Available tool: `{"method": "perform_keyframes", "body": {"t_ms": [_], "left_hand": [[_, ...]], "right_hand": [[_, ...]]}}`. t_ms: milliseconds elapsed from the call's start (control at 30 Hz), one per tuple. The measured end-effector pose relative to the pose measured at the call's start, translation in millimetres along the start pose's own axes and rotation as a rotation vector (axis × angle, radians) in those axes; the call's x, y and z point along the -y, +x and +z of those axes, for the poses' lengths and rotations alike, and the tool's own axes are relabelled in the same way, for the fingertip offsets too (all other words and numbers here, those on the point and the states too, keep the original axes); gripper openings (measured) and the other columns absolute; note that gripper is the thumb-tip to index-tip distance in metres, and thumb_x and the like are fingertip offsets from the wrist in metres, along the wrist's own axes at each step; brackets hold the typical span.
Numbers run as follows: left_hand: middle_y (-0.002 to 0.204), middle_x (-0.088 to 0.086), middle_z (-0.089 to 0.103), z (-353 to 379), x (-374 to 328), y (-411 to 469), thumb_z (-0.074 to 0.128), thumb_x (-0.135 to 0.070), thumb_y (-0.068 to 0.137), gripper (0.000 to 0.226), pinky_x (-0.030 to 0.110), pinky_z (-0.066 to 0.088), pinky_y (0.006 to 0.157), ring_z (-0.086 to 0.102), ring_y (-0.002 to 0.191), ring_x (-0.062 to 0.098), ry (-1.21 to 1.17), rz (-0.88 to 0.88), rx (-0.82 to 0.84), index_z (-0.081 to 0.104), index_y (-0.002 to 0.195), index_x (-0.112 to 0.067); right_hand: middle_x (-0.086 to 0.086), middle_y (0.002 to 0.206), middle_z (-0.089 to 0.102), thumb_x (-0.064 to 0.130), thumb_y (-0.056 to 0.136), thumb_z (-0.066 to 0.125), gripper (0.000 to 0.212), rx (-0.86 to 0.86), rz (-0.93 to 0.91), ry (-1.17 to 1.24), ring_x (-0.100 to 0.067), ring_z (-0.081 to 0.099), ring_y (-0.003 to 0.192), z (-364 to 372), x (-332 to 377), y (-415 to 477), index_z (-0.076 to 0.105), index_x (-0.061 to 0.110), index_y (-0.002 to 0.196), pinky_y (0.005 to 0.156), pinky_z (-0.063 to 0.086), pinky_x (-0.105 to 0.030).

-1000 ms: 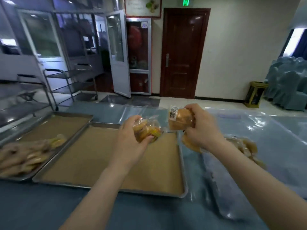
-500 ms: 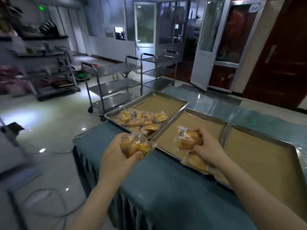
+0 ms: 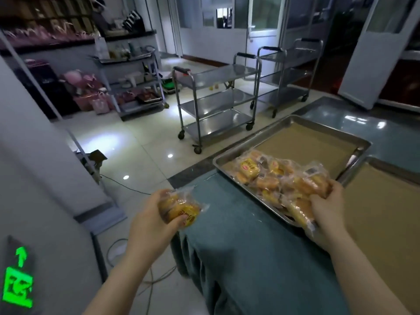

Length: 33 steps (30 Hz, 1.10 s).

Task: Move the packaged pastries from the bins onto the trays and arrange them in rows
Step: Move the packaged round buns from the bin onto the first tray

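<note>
Right hand [image 3: 327, 208] carried pastries [image 3: 311, 186] onto tray [image 3: 252, 138]; left hand [image 3: 154, 221] grips pastry [image 3: 181, 210].

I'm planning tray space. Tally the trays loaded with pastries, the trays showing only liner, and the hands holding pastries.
Loaded trays: 1
Liner-only trays: 1
Hands holding pastries: 2, left hand and right hand
Total: 4

Heaped clear-wrapped golden pastries [image 3: 268, 178] crowd the near half of the shallow steel tray [image 3: 250, 139]; its far brown-lined half lies open, and the teal tablecloth [image 3: 238, 246] in front is free.
</note>
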<state>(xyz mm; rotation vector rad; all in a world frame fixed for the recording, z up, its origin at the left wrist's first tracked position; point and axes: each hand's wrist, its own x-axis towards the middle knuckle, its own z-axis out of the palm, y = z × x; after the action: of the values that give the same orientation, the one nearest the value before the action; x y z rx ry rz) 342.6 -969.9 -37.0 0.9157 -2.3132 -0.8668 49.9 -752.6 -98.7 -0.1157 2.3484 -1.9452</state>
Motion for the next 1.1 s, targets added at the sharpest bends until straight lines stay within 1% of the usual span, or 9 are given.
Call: {"method": "perform_keyframes", "body": {"t_ms": [167,233,300,367,500,633,767,900,1100], "left_hand": [[0.102,-0.015,0.061,11,17,85,0.080,-0.033,0.068,0.060,0.016,0.045,0.068,0.060,0.089,0.000,0.035,0.013,0.081,0.045,0.116,-0.039],[0.096,-0.017,0.061,22,23,112,0.081,-0.031,0.067,0.057,0.015,0.045,0.066,0.059,0.083,-0.006,-0.008,0.008,0.089,0.042,0.104,-0.049],[0.096,-0.016,0.062,37,29,134,0.082,-0.031,0.066,0.058,0.021,0.050,0.069,0.060,0.084,-0.003,-0.028,-0.002,0.139,0.042,0.107,-0.046],[0.097,-0.014,0.063,56,32,156,0.082,-0.030,0.066,0.060,0.021,0.049,0.069,0.061,0.084,-0.001,-0.026,0.011,0.209,0.045,0.111,-0.039],[0.101,-0.012,0.062,99,30,204,0.083,-0.027,0.066,0.059,0.040,0.054,0.078,0.063,0.091,0.010,-0.118,0.062,0.330,0.048,0.112,-0.035],[0.098,-0.024,0.058,141,14,242,0.080,-0.037,0.065,0.057,0.020,0.046,0.072,0.058,0.092,-0.001,-0.165,0.199,0.455,0.044,0.109,-0.043],[0.097,-0.030,0.054,178,-5,270,0.079,-0.046,0.063,0.064,0.022,0.045,0.072,0.055,0.086,-0.007,-0.218,0.294,0.622,0.042,0.115,-0.042],[0.093,-0.030,0.051,220,-16,286,0.074,-0.056,0.061,0.065,0.015,0.037,0.063,0.052,0.080,-0.005,-0.244,0.294,0.713,0.038,0.112,-0.039],[0.137,-0.002,0.047,283,-25,283,0.072,-0.055,0.066,0.091,0.036,0.043,0.094,0.048,0.119,0.014,-0.148,0.334,0.825,0.028,0.138,-0.022]], "right_hand": [[0.009,0.113,0.057,0.004,0.080,0.054,0.064,-0.168,-0.055,-0.014,-0.013,0.059,0.095,61,-9,57,0.033,0.038,0.130,0.064,0.043,-0.020],[-0.001,0.139,0.043,0.016,0.085,0.063,0.071,-0.069,-0.023,-0.135,-0.024,0.052,0.117,78,-11,77,0.025,0.040,0.140,0.078,0.052,-0.035],[-0.005,0.155,0.018,0.040,0.085,0.064,0.078,0.066,0.020,-0.539,-0.035,0.025,0.138,88,-20,85,0.017,0.036,0.147,0.106,0.033,-0.058],[-0.008,0.159,0.001,0.057,0.083,0.058,0.090,0.061,-0.024,-0.852,-0.035,0.000,0.144,93,-27,80,0.004,0.029,0.150,0.113,0.011,-0.060],[-0.002,0.160,-0.012,0.061,0.086,0.046,0.088,0.001,-0.252,-0.908,-0.025,-0.013,0.145,99,-38,56,-0.014,0.043,0.147,0.114,0.002,-0.055],[-0.001,0.160,-0.008,0.054,0.091,0.047,0.078,-0.002,-0.142,-0.976,-0.023,-0.009,0.146,95,-42,46,0.000,0.037,0.151,0.116,0.008,-0.053],[0.003,0.159,0.008,0.050,0.093,0.045,0.068,-0.089,-0.099,-0.935,-0.020,0.006,0.146,101,-29,36,0.016,0.029,0.151,0.113,0.004,-0.037],[-0.011,0.152,0.031,0.031,0.089,0.063,0.063,-0.207,-0.102,-0.933,-0.030,0.025,0.141,108,-20,23,0.037,0.018,0.144,0.112,0.021,-0.039],[-0.005,0.158,0.017,0.032,0.096,0.049,0.051,-0.156,-0.029,-1.099,-0.023,0.014,0.145,90,-12,31,0.032,0.023,0.144,0.115,0.019,-0.039]]}}
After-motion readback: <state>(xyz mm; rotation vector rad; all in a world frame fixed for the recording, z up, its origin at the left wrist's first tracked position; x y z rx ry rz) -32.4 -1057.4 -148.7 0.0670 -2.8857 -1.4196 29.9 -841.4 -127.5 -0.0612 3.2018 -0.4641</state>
